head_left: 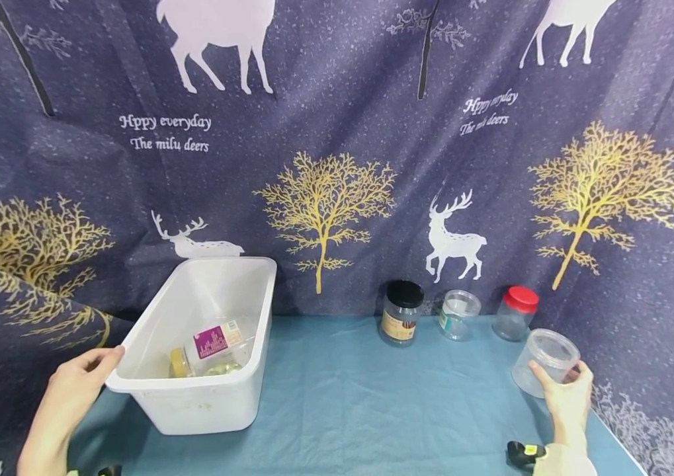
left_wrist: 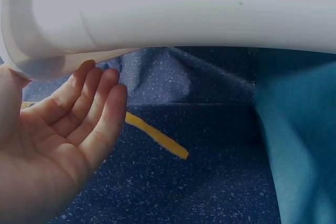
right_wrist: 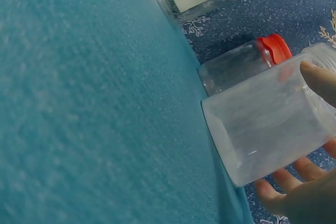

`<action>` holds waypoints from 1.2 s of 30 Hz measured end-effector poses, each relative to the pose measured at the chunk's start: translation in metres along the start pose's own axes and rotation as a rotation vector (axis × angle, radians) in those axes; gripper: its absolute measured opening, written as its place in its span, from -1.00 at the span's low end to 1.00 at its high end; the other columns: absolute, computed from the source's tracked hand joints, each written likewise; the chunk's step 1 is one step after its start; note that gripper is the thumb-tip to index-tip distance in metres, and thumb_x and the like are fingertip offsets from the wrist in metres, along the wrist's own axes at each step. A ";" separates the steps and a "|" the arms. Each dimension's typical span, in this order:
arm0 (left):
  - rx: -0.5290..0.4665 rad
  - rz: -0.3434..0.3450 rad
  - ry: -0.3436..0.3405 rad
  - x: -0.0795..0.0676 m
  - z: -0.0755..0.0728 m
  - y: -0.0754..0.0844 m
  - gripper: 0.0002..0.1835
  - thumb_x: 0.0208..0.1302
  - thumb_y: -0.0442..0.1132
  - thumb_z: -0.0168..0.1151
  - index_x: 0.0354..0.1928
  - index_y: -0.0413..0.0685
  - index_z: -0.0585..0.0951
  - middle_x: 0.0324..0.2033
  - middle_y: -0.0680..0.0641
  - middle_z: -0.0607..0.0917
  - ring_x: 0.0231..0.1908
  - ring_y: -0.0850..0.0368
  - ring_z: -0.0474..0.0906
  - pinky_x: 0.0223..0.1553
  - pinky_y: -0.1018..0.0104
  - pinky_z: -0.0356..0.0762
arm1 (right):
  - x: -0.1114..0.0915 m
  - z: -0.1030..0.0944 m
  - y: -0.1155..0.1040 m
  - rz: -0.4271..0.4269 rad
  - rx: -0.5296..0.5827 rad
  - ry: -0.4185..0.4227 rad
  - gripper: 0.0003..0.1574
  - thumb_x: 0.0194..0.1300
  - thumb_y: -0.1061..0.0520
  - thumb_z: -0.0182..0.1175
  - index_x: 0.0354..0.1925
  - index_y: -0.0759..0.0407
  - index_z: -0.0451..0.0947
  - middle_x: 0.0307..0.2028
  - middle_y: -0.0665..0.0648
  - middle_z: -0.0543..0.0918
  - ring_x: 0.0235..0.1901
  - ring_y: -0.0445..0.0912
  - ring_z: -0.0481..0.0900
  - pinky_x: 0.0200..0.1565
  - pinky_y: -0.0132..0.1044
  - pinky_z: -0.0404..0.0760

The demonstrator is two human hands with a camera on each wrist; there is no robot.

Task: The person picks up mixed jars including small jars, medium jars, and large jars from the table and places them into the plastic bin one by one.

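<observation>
At the near left corner of a white plastic bin (head_left: 194,406), my left hand (head_left: 83,378) holds the rim between thumb and fingers. The left wrist view shows the fingers (left_wrist: 102,103) bent up below that rim. Inside the bin lie a clear container with a purple label (head_left: 210,342) and a yellow lid (head_left: 179,363). On the right, my right hand (head_left: 570,400) grips a clear, lidless plastic jar (right_wrist: 262,124), thumb on one side and fingers on the other. The jar stands upright at the table's right side, its base at the cloth.
Along the back of the blue tablecloth (head_left: 337,390) stand a black-lidded jar (head_left: 399,325), a clear jar with a label (head_left: 458,316) and a red-lidded jar (head_left: 512,320). A dark patterned curtain (head_left: 348,92) hangs close behind them.
</observation>
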State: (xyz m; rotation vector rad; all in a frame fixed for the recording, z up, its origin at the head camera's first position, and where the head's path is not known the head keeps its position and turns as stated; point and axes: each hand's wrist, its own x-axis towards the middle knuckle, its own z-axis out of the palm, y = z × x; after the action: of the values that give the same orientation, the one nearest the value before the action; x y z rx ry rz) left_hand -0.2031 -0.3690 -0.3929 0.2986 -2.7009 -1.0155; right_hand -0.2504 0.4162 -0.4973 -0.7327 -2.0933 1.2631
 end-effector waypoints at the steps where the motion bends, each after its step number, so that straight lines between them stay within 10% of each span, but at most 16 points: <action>1: -0.002 -0.002 -0.001 0.000 0.000 0.000 -0.28 0.46 0.21 -0.05 0.12 -0.42 0.54 -0.13 -0.35 0.68 -0.29 0.16 0.53 -0.35 0.14 0.41 | 0.000 0.000 0.000 0.001 0.001 0.002 0.22 0.20 -0.12 0.35 0.50 0.31 -0.15 0.25 0.55 0.24 0.19 0.36 0.25 0.17 0.21 0.19; 20: 0.000 0.001 -0.005 0.002 0.000 0.001 -0.28 0.46 0.22 -0.07 0.13 -0.42 0.53 -0.13 -0.35 0.68 -0.28 0.13 0.54 -0.34 0.12 0.41 | -0.004 -0.009 -0.019 -0.031 -0.005 0.037 0.20 0.17 -0.14 0.39 0.50 0.19 -0.06 0.26 0.40 0.31 0.15 0.22 0.32 0.08 -0.02 0.27; 28: -0.019 -0.016 -0.015 0.000 0.000 0.001 -0.24 0.47 0.23 -0.10 0.16 -0.45 0.49 -0.04 -0.44 0.62 -0.08 -0.34 0.53 -0.28 -0.05 0.45 | -0.009 -0.011 -0.044 -0.095 -0.018 0.018 0.18 0.15 -0.13 0.41 0.50 0.13 -0.02 0.28 0.36 0.33 0.19 0.22 0.32 0.16 0.05 0.27; 36: -0.044 -0.037 -0.059 0.000 0.000 0.001 -0.19 0.45 0.28 -0.13 0.20 -0.44 0.46 0.02 -0.46 0.58 -0.02 -0.40 0.49 -0.25 -0.15 0.45 | -0.024 -0.001 -0.079 -0.239 0.022 -0.025 0.15 0.11 -0.02 0.47 0.49 0.11 0.05 0.27 0.35 0.36 0.22 0.21 0.34 0.17 0.04 0.31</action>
State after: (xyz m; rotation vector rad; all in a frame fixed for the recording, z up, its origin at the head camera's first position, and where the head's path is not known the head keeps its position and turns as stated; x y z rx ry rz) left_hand -0.2029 -0.3685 -0.3920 0.3159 -2.7307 -1.1093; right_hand -0.2458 0.3678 -0.4307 -0.4431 -2.1110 1.1665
